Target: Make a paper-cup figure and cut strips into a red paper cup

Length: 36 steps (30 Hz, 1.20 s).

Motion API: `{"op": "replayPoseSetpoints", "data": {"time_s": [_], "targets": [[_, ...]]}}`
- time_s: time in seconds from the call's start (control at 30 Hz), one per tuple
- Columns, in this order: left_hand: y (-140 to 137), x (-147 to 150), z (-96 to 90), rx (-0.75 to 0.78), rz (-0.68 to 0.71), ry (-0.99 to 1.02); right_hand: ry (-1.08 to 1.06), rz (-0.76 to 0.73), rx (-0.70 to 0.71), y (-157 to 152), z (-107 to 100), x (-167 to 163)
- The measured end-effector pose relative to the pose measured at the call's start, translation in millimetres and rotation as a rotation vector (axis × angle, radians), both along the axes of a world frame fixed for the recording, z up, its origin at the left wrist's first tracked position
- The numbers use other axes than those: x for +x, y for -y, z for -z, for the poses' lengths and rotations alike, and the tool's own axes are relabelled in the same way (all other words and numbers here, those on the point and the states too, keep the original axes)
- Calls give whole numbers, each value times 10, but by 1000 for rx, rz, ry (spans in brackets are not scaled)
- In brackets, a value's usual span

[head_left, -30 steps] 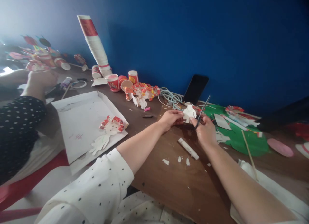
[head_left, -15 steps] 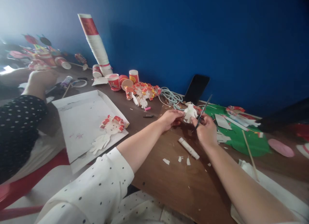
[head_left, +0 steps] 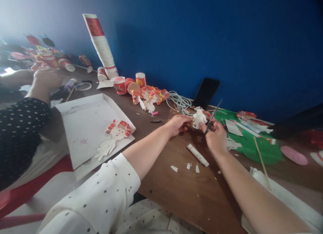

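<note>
My left hand (head_left: 179,124) pinches the left edge of a small white paper cutout (head_left: 199,119) with a notched lower edge. In my right hand (head_left: 216,134) is a pair of scissors (head_left: 215,113), its blades pointing up and away. The right thumb also touches the cutout's lower right side. On the brown table (head_left: 174,200) below lie a white tube (head_left: 198,155) and several paper scraps (head_left: 188,166). Left of my forearm, a paper doll (head_left: 117,132) with red curls rests in a white box lid (head_left: 83,126).
A phone (head_left: 206,92) leans on the blue wall behind coiled cable (head_left: 179,101). Paper cups (head_left: 119,85) and a tall cup stack (head_left: 101,47) stand at the back. Green sheet (head_left: 262,149) lies right. A co-worker's hand (head_left: 46,79) works at far left.
Both my hands stay in nearly the same place, still on the cutout and scissors. The co-worker's hand at the left has shifted slightly.
</note>
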<state>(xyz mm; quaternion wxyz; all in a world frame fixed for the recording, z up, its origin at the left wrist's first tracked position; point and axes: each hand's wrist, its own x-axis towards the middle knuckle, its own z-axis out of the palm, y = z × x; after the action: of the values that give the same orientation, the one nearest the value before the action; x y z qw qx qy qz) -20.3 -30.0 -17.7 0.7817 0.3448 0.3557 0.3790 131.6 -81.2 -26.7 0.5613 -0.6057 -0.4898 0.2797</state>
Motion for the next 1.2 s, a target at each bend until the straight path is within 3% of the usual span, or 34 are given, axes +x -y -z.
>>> {"op": "replayPoseSetpoints", "data": {"time_s": [0.87, 1.2], "targets": [[29, 23, 14, 64, -62, -24, -117, 4, -24, -9, 9, 10], [20, 32, 36, 84, -85, -66, -57, -5, -57, 23, -36, -3]]}}
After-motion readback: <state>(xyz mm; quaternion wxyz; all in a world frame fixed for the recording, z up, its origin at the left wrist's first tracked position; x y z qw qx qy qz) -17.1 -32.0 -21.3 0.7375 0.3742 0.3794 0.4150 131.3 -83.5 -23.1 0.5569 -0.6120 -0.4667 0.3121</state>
